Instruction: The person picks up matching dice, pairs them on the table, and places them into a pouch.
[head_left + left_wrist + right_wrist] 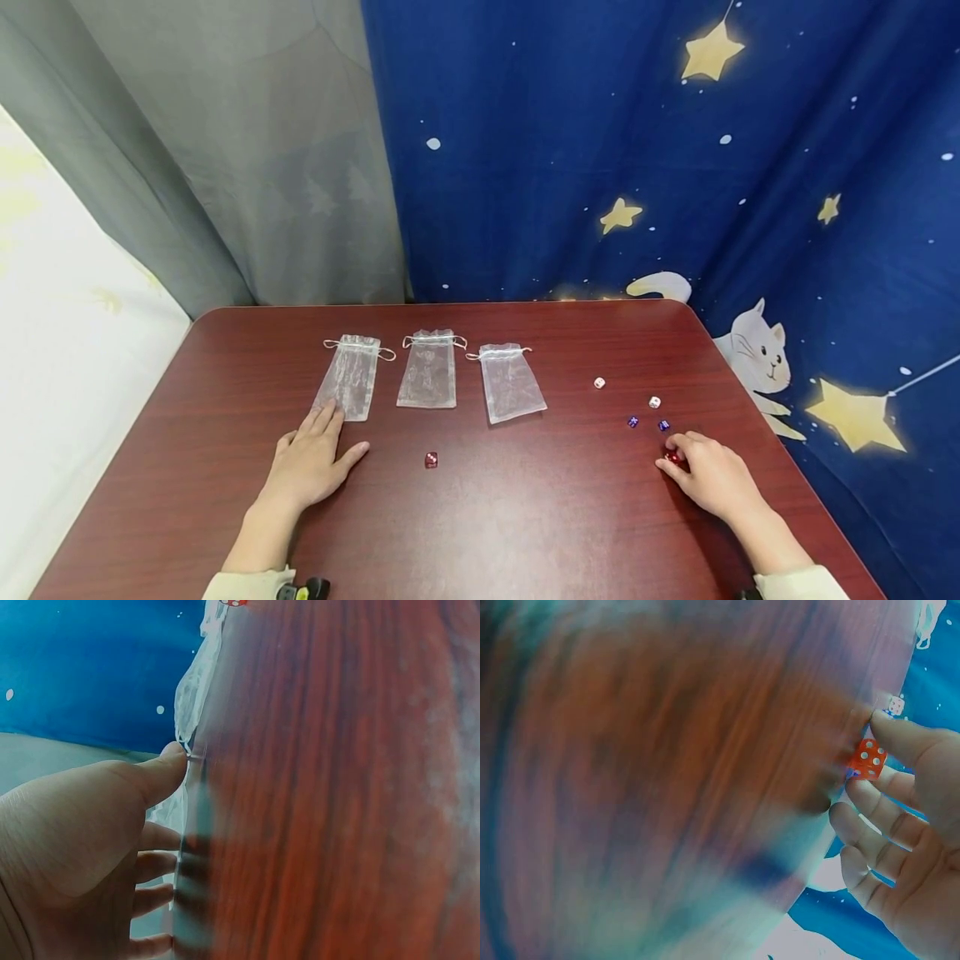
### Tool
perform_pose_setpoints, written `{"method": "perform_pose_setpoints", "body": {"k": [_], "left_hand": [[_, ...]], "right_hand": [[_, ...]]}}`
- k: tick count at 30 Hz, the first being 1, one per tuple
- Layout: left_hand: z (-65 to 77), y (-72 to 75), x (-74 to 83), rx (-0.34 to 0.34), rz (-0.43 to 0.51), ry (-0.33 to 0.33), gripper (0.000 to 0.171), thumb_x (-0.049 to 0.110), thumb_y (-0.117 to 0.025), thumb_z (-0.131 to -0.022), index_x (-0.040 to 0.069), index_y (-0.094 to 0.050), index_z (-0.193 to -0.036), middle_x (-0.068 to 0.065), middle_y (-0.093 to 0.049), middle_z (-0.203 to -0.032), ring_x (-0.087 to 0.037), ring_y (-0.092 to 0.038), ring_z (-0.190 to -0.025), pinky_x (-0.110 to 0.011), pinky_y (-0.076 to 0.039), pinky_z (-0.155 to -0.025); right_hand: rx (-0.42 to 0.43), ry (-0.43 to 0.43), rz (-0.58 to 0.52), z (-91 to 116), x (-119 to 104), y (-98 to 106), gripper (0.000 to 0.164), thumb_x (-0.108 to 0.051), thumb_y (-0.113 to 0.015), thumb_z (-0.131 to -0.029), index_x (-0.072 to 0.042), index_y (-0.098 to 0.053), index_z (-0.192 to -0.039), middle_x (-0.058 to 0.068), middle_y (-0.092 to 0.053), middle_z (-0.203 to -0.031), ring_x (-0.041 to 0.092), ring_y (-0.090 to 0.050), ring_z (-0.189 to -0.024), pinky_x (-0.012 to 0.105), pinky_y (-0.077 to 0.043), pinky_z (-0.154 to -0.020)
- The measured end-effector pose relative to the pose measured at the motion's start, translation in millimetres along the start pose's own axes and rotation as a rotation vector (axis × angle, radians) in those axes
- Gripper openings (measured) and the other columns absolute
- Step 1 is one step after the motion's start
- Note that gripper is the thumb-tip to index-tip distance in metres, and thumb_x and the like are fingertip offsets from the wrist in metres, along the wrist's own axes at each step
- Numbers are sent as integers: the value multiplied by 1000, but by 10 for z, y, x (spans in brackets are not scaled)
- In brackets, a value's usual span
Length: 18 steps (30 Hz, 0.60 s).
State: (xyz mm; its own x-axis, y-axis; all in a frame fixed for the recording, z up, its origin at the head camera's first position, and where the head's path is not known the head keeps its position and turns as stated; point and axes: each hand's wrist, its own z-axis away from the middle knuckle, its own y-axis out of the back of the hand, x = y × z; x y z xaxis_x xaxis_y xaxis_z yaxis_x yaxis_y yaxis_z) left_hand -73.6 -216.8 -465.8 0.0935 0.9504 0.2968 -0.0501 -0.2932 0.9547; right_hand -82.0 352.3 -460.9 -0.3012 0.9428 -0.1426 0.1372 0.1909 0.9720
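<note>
At the right of the table, my right hand [712, 477] pinches a red die [868, 759] with white dots, the thumb on one side and curled fingers on the other. Two blue dice, one of them [663, 425] just beyond the fingertips, lie near two white dice [655, 402]. My left hand [309, 463] lies flat with fingers spread, its fingertips touching the lower end of the leftmost sheer drawstring bag [354, 379]. Right of that hand, a second red die [431, 460] sits alone on the wood.
Two more sheer bags, a middle one [428, 371] and a right one [512, 383], lie flat in a row with the first. The reddish-brown table [525, 517] ends at a far edge before a blue star-patterned curtain [525, 167] and a grey one [285, 167].
</note>
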Motion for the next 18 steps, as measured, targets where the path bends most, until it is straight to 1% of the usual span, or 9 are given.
{"method": "perform_pose_setpoints", "body": {"k": [4,8,14,18], "left_hand": [[-4,-3,-1,-1,1,0,79,52,-56,-100,-10,-42,-147,-29,-31,-158,-49,-27,-146,-73,-29,-104],[-11,-8,0,-1,-3,1,80,54,-55,-100,-10,-43,-147,-29,-31,-158,-49,-28,-145,-73,-29,-104],[-7,-4,7,6,-13,-2,80,54,-55,-99,-10,-44,-146,-29,-33,-157,-49,-30,-144,-72,-31,-103],[-5,-5,5,8,-14,-3,79,54,-56,-100,-10,-45,-146,-29,-33,-157,-48,-31,-144,-72,-31,-103]], "right_hand": [[6,16,-11,5,5,6,21,-19,-86,-80,-9,-70,-88,-2,-62,-77,15,-57,-67,42,-53,-62],[14,29,-14,-6,1,6,20,-18,-86,-79,-10,-69,-86,-3,-61,-76,16,-57,-67,42,-53,-63],[60,63,-14,-44,-27,10,20,-21,-85,-80,-14,-67,-81,-9,-51,-70,8,-47,-62,33,-44,-55],[75,73,-21,-78,-77,30,20,-21,-85,-80,-16,-66,-80,-11,-48,-69,6,-45,-61,32,-41,-55]]}}
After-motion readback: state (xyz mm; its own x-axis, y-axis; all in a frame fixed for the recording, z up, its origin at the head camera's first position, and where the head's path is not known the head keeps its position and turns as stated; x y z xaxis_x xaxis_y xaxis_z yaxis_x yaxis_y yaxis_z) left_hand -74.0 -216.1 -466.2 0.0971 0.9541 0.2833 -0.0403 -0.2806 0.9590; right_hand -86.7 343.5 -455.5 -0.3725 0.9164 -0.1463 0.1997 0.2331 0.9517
